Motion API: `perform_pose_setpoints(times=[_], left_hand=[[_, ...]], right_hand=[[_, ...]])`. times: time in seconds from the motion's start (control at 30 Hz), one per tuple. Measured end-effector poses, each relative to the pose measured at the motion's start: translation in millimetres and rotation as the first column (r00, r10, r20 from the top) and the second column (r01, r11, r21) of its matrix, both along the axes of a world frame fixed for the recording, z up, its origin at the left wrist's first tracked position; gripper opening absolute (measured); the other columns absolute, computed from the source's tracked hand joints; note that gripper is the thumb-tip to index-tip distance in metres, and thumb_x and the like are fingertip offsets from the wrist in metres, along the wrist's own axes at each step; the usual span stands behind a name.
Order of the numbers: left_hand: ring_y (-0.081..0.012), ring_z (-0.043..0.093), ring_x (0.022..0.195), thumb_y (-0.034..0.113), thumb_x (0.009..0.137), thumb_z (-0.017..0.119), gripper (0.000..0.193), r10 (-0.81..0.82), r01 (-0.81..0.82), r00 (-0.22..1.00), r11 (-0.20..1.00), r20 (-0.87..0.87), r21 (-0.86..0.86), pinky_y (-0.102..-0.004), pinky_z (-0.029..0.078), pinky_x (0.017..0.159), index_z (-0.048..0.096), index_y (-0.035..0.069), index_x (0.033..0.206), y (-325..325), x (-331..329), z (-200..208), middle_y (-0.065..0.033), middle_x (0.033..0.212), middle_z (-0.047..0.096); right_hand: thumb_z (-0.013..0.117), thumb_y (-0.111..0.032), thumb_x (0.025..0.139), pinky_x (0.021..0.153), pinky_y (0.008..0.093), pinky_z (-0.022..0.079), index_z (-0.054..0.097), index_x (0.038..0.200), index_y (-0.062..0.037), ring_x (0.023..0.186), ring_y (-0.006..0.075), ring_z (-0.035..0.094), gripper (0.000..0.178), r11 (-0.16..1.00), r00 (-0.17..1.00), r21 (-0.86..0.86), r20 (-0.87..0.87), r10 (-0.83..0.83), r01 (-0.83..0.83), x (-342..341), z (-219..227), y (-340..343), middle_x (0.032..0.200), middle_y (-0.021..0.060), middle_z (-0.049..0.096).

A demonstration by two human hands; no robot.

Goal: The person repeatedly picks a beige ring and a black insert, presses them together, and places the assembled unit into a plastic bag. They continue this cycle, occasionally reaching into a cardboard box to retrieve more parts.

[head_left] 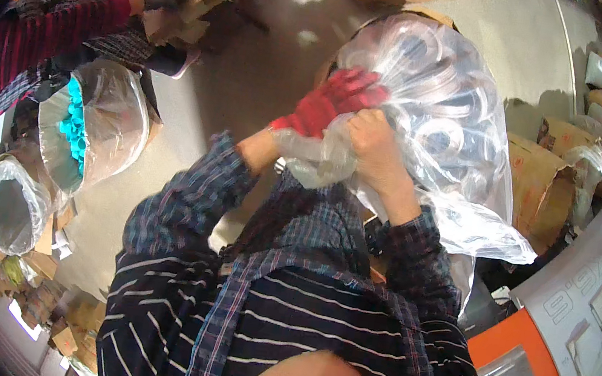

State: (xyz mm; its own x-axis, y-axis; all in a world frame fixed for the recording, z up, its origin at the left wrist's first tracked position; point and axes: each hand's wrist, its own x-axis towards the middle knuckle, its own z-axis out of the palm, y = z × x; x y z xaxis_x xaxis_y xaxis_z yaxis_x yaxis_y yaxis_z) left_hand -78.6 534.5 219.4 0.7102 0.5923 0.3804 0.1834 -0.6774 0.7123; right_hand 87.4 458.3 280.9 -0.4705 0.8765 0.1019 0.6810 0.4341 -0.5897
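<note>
A large clear plastic bag bulges in front of me, with pale ring-shaped parts showing through it. Its gathered folds run to both my hands. My left hand, in a red knitted glove, is closed over the bunched plastic, though the film partly hides its grip. Bare and closed, my right hand pinches the bag's neck just beside the glove. A loose, crumpled end of the bag hangs between my wrists, and another flap spreads below my right forearm.
At left, a plastic-lined container holds turquoise pieces, near another lined bin. Beyond, a person in a red-striped sleeve handles a tool over cardboard. Cardboard boxes stand at right, above an orange-framed panel.
</note>
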Motion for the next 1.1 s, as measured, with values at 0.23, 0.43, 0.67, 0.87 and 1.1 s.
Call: perform_pose_setpoints(times=[0.23, 0.43, 0.67, 0.87, 1.1], left_hand=[[-0.0265, 0.04, 0.138, 0.036, 0.092, 0.055, 0.054, -0.053, 0.052, 0.999, 0.996, -0.002, -0.069, -0.0406, 0.026, 0.117, 0.05, 0.008, 0.139, -22.9, 49.2, -54.2, -0.012, 0.145, 0.049], [-0.0228, 0.047, 0.13, 0.029, 0.102, 0.047, 0.043, 0.341, -0.018, 0.906, 0.625, 0.252, -0.78, -0.0373, 0.036, 0.111, 0.051, 0.007, 0.139, -76.7, 64.7, -99.8, -0.0092, 0.141, 0.052], [-0.0206, 0.048, 0.127, 0.039, 0.102, 0.05, 0.051, 0.796, -0.002, 0.592, 0.152, 0.121, -0.988, -0.0331, 0.035, 0.11, 0.049, 0.006, 0.141, -83.6, 63.8, -46.3, -0.0063, 0.138, 0.054], [-0.0213, 0.059, 0.115, 0.035, 0.093, 0.068, 0.05, 0.98, 0.619, 0.197, -0.107, 0.021, -0.778, -0.0363, 0.048, 0.1, 0.054, 0.01, 0.135, -113.4, 59.1, 35.5, -0.0076, 0.128, 0.06], [-0.0163, 0.067, 0.088, 0.02, 0.096, 0.062, 0.02, 0.89, 0.043, 0.431, 0.146, 0.15, -0.988, -0.0321, 0.055, 0.075, 0.064, 0.007, 0.11, -265.5, -56.4, 1.6, -0.0057, 0.098, 0.07]], right_hand=[[0.078, -0.021, 0.075, 0.105, 0.0474, 0.039, 0.05, 0.132, 0.0033, 0.12, 0.0436, 0.051, 0.068, 0.938, 0.944, -0.135, -0.041, -0.328, 0.32, 12.2, 42.5, -53.5, 0.128, 0.0244, 0.056], [0.085, -0.023, 0.071, 0.114, 0.0476, 0.029, 0.037, 0.142, 0.0098, 0.133, 0.0431, 0.04, 0.092, 0.736, 0.756, -0.177, 0.203, -0.622, 0.653, 29.6, 30.6, -100.9, 0.143, 0.0302, 0.043], [0.064, -0.003, 0.072, 0.116, 0.0558, 0.021, 0.029, 0.145, 0.0092, 0.139, 0.0478, 0.031, 0.081, 0.917, 0.92, 0.111, 0.045, -0.389, 0.383, -4.5, -55.4, -55.3, 0.148, 0.0326, 0.034], [0.057, 0.003, 0.073, 0.118, 0.0535, 0.024, 0.05, 0.134, 0.0032, 0.14, 0.0388, 0.038, 0.061, 0.945, 0.978, 0.259, -0.116, -0.175, 0.2, 1.7, -83.4, -10.4, 0.141, 0.0209, 0.05], [0.051, -0.03, 0.103, 0.094, 0.0305, 0.045, 0.073, 0.109, -0.0033, 0.102, 0.0159, 0.064, 0.036, 0.859, 0.954, -0.489, -0.156, -0.258, 0.152, 36.2, -65.5, 14.6, 0.107, 0.0067, 0.073]])
